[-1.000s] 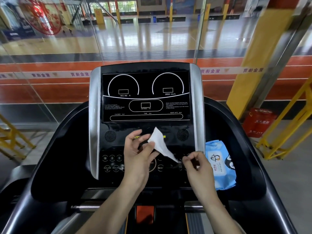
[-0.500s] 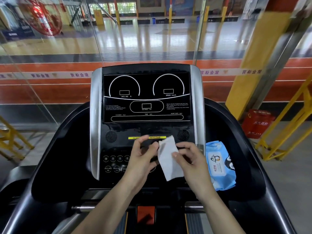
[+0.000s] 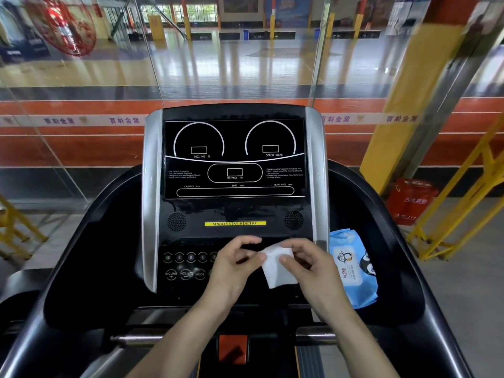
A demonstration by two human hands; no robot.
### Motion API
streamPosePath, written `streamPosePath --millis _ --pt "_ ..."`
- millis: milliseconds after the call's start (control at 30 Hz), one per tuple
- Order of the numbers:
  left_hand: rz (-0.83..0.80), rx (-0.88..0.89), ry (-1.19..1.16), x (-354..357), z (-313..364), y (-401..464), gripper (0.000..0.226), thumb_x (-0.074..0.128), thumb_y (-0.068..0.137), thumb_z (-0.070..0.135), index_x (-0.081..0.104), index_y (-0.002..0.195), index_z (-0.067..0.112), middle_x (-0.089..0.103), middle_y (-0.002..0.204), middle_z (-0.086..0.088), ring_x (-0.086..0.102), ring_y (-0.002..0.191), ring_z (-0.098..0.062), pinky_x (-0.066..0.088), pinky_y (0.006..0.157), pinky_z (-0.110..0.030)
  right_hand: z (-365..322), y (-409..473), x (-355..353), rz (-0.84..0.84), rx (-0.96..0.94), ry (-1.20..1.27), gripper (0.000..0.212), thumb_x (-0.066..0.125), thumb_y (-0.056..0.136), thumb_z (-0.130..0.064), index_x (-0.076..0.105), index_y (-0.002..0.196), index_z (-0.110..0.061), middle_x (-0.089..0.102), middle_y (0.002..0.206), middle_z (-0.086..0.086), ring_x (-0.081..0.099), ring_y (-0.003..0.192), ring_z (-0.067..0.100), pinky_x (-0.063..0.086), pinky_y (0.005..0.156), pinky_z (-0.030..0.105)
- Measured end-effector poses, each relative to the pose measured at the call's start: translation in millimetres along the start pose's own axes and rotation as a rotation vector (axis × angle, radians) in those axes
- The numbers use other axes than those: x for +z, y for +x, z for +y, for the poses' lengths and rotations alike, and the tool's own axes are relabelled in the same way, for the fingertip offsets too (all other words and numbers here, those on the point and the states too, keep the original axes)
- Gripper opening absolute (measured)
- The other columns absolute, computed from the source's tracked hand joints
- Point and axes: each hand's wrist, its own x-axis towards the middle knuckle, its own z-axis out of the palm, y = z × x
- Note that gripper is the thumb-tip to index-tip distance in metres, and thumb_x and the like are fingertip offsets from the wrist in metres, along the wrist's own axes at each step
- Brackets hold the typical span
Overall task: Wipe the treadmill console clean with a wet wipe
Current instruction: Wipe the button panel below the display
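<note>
The black treadmill console with silver side rails stands upright in front of me, its dark display above a yellow label and a button panel. A white wet wipe, folded into a small rectangle, hangs in front of the lower button panel. My left hand pinches its upper left edge. My right hand pinches its upper right side with thumb and fingers. Both hands hide the middle and right buttons.
A blue pack of wet wipes lies in the right side tray of the console. The black handrails curve around both sides. An orange stop key sits below. Glass panes, yellow railings and a red box stand beyond.
The wipe went from a loose sheet stretched between my hands to a folded rectangle. My right hand came up and inward to meet the left, and both hands sank slightly.
</note>
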Motion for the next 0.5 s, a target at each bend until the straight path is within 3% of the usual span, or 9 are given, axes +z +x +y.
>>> streamPosePath --millis 167,300,500 --pt "-0.003 0.124 0.166 4 -11 3 0.02 0.082 0.088 0.011 0.079 0.095 0.03 0.078 0.089 0.006 0.072 0.091 -0.009 0.052 0.087 -0.027 12 -2 -3 0.0 0.007 -0.176 0.03 0.08 0.09 -0.011 0.074 0.108 -0.034 0.074 0.104 -0.016 0.066 0.099 0.005 0.053 0.087 0.023" --pt "-0.01 0.202 0.308 7 -19 1 0.021 0.083 0.088 0.015 0.079 0.087 0.035 0.074 0.087 0.012 0.069 0.085 -0.007 0.051 0.082 -0.02 22 -2 -9 0.025 -0.077 -0.343 0.018 0.08 0.091 -0.018 0.077 0.103 -0.031 0.068 0.097 -0.014 0.064 0.095 0.006 0.053 0.083 0.027" --pt "-0.039 0.258 0.454 12 -23 1 0.011 0.077 0.094 0.022 0.077 0.09 0.032 0.069 0.095 0.014 0.064 0.097 -0.001 0.046 0.086 -0.015 33 -8 -21 0.026 -0.07 -0.365 0.006 0.076 0.095 -0.024 0.075 0.096 -0.029 0.066 0.1 -0.018 0.064 0.101 0.003 0.048 0.086 0.015"
